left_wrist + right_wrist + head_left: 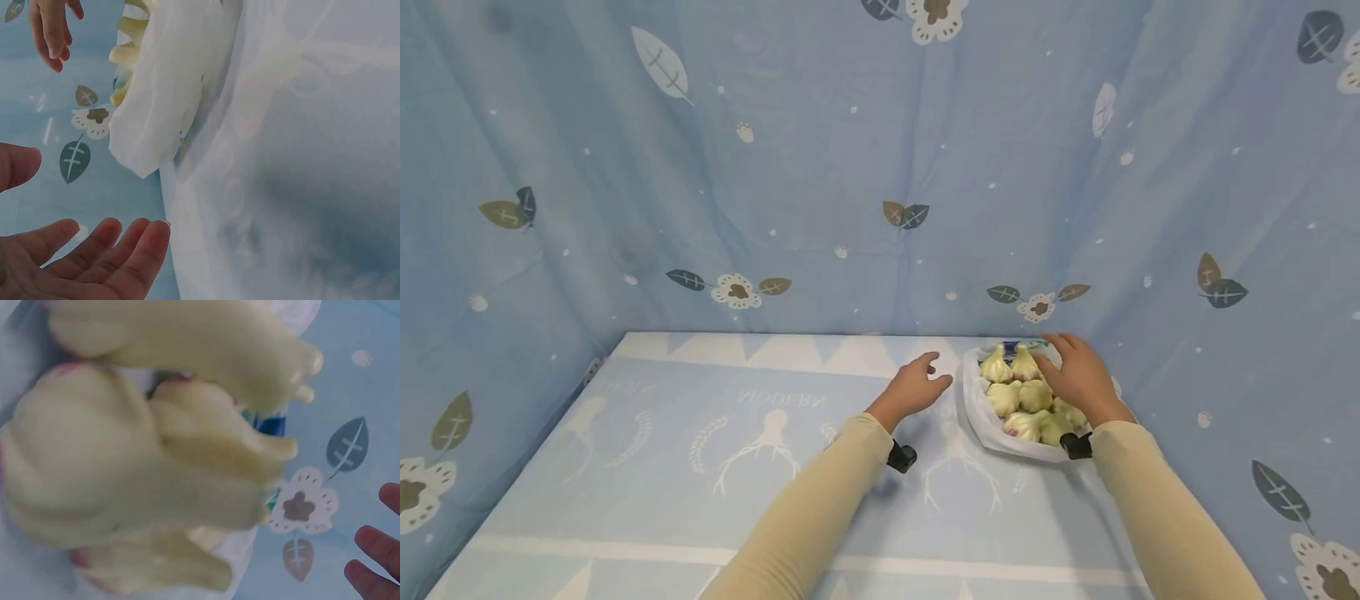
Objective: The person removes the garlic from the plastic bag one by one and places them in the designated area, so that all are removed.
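Several pale garlic bulbs with pinkish bases lie in a white plastic bag at the table's back right. Over the bag's right side hovers my right hand, its fingers apart and nothing held. In the right wrist view its fingertips show beside the garlic bulbs, apart from them. My left hand hangs left of the bag with fingers loosely spread. From the left wrist, that hand appears palm up and bare, with a gap between it and the bag's white edge.
A table with a pale blue, deer-patterned cover spans the front. Blue curtain fabric printed with leaves and flowers rises behind it and along both sides. The bag sits close to the table's back right corner.
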`<state>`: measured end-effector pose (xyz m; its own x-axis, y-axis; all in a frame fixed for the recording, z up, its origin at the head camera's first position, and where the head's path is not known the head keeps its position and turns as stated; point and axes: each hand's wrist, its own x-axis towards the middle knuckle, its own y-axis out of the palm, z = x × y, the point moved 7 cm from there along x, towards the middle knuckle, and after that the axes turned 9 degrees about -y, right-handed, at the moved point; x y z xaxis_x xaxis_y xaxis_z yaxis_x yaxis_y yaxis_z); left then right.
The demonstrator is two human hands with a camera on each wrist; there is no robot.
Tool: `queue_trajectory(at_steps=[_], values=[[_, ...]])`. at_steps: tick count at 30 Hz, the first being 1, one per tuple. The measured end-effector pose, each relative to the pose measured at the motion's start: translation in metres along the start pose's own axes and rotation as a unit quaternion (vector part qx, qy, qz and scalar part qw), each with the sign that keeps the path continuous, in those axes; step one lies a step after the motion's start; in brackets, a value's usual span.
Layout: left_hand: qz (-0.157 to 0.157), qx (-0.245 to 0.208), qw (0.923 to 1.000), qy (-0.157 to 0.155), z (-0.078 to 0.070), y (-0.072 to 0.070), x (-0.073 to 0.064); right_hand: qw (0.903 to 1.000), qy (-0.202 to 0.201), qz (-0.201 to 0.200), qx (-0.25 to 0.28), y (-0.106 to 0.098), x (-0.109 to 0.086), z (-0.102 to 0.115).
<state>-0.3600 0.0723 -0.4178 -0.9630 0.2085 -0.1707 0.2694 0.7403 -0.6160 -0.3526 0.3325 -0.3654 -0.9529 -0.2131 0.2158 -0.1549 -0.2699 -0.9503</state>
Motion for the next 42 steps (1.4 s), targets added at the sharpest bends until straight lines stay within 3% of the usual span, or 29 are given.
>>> queue_trajectory(at_steps=[10,20,29,36,42], values=[[0.004,-0.018,0.9998,-0.012,0.000,0.023,0.003,0.9991,0.041,0.004,-0.008,0.006,-0.013,-0.028],[-0.009,-0.066,0.9970,-0.039,0.007,0.039,0.003,0.9975,0.067,0.019,0.013,0.010,-0.020,-0.047],[-0.008,-0.138,0.9893,-0.047,0.003,0.058,-0.001,0.9932,0.101,0.021,0.054,0.013,-0.033,-0.073],[0.002,-0.172,0.9837,-0.054,0.005,0.073,0.000,0.9907,0.105,0.021,0.083,0.011,-0.042,-0.095],[-0.001,-0.177,0.9823,-0.061,0.012,0.083,-0.002,0.9839,0.140,0.064,0.091,0.024,-0.052,-0.112]])
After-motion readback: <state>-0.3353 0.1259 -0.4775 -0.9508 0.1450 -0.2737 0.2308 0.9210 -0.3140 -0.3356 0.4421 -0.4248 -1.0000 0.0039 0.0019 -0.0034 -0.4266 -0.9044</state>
